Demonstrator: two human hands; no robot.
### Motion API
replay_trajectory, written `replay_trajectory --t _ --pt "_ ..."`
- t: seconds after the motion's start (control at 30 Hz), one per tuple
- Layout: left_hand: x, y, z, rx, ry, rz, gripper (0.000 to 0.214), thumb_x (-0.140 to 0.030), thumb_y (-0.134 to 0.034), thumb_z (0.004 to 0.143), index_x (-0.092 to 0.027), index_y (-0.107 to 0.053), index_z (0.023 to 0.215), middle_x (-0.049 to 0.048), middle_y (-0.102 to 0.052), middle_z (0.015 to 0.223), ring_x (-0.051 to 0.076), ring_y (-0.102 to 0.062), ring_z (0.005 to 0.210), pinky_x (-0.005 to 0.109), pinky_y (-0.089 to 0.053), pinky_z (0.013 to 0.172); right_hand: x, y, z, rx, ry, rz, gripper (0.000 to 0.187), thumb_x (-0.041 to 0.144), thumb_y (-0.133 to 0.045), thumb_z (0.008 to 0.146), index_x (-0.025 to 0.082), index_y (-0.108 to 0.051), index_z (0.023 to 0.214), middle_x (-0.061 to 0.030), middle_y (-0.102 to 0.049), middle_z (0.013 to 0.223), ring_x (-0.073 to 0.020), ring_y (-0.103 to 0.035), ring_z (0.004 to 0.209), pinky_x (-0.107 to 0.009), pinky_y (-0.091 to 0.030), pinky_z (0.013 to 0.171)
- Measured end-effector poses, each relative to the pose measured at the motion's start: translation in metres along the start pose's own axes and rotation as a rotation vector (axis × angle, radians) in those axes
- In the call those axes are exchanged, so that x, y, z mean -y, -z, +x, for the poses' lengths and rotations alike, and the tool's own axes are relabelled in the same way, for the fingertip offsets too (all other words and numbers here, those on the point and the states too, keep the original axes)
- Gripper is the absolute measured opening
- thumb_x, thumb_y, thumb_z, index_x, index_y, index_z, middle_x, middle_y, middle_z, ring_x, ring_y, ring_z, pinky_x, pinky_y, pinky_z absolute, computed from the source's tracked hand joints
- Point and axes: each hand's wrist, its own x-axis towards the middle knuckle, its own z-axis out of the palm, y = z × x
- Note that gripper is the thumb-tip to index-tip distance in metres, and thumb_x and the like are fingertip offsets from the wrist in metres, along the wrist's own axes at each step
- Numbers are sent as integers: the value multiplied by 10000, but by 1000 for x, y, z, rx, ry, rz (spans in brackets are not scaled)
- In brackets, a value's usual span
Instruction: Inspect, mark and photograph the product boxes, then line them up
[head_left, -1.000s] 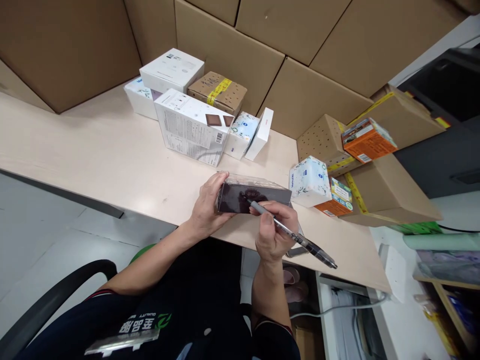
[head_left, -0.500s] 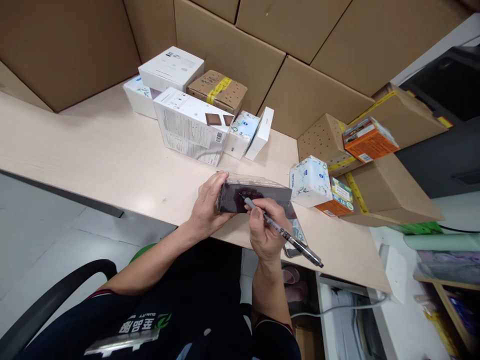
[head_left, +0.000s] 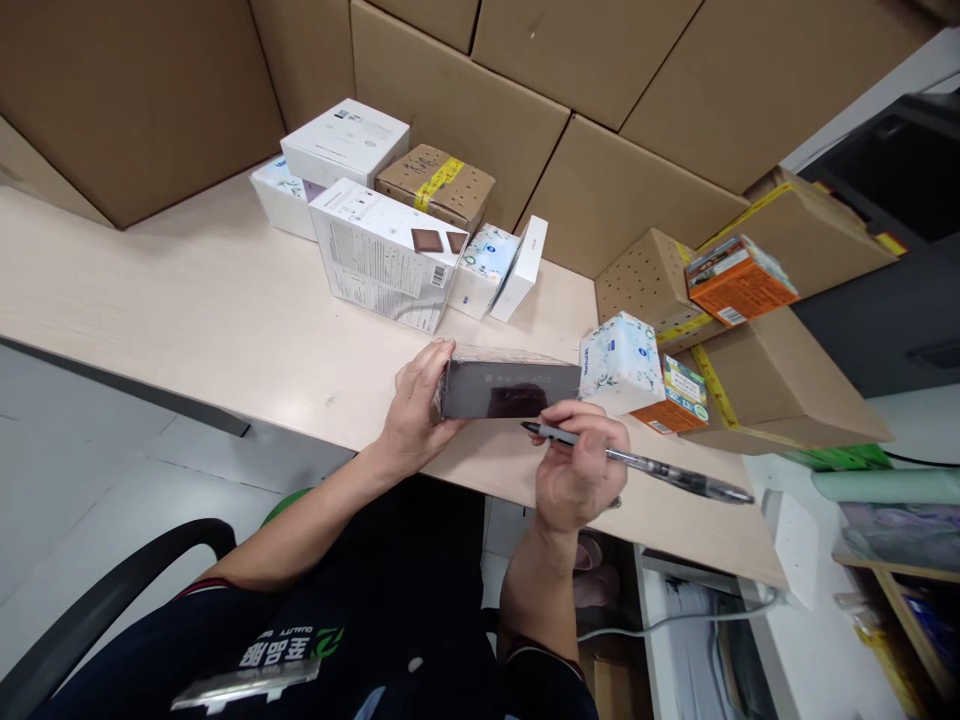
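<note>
How Things Lay Around the Floral Pack (head_left: 621, 362)

The desk (head_left: 187, 300) spread beneath the floral pack, and cardboard cartons (head_left: 450, 110) rose behind it. Left of the pack stood a white printed box (head_left: 382, 255). Nearer, just left of the pack, was the dark box (head_left: 510, 388), its left end clamped in the fingers of my left hand (head_left: 416, 410). On the pack's near side, my right hand (head_left: 577, 465) pinched a pen (head_left: 667, 474).

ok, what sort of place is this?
Likely a storeroom or office workspace: large cardboard cartons stacked behind the table, smaller product boxes on it, and a black chair armrest at the near side.
</note>
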Motion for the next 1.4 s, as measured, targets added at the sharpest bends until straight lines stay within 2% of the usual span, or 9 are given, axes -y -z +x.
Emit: replay_trajectory --t 0.13,0.23,0.37,0.5,0.73,0.9,1.0,1.17,1.4 --pt "1 -2 0 9 13 10 837 -335 -691 960 -199 -239 1651 205 -543 1509 328 -528 1437 475 -494 1164 5 32 -8 39 -281 -141 203 430 -564 1012 230 -558 978 22 -695 740 -97 -567 481 -217 -439 452" --pt "2 -3 -1 19 23 19 842 -294 -677 952 -196 -224 1655 200 -535 1515 323 -518 1440 471 -488 1173 3 57 -15 89 -464 -456 398 533 -640 945 202 -606 1163 67 -610 615 -107 -498 450 -228 -387 448" --pt "3 -4 -1 34 64 3 813 -258 -623 965 -186 -208 1660 205 -488 1556 336 -477 1469 497 -465 1198 -3 69 -17 360 -575 -869 473 615 -652 892 173 -718 1046 63 -527 534 -161 -521 522 -284 -385 548" --pt "5 -4 1 48 76 -39 799 -261 -590 980 -178 -188 1666 204 -444 1591 339 -444 1487 510 -452 1215 -12 55 -12 537 -554 -1062 404 566 -626 910 176 -725 953 27 -568 543 -196 -556 554 -307 -358 606" --pt "8 -5 0 43 72 -47 816 -225 -604 962 -193 -195 1668 188 -451 1589 331 -452 1483 505 -458 1223 -24 34 -4 558 -507 -1227 356 539 -575 969 198 -679 978 -46 -672 697 -226 -600 642 -309 -343 638" --pt "7 -4 0 53 75 -55 827 -222 -608 961 -202 -184 1671 186 -443 1593 334 -447 1486 515 -467 1217 -18 70 -5 307 -281 -1325 669 719 -565 891 142 -696 1202 -250 -674 1181 -393 -603 1072 -520 -462 883" --pt "7 -4 0 57 74 -64 824 -235 -592 971 -225 -164 1675 171 -426 1611 334 -431 1499 528 -454 1228 -18 99 -5 343 -347 -1421 855 741 -602 836 167 -564 1469 -299 -524 1469 -491 -480 1287 -651 -410 971" --pt "6 -5 0 55 85 -78 811 -223 -576 970 -212 -172 1673 176 -417 1614 338 -419 1506 531 -443 1236 -32 120 -4 488 -405 -1270 777 676 -546 879 148 -591 1447 -238 -616 1418 -407 -514 1313 -586 -408 1081" --pt "7 -7 -1 51 89 -62 800 -200 -565 971 -204 -175 1670 185 -425 1605 327 -425 1507 531 -451 1230 -32 109 -2 338 -335 -1215 763 591 -629 791 86 -644 1363 -243 -724 1259 -393 -630 1184 -586 -429 1090"
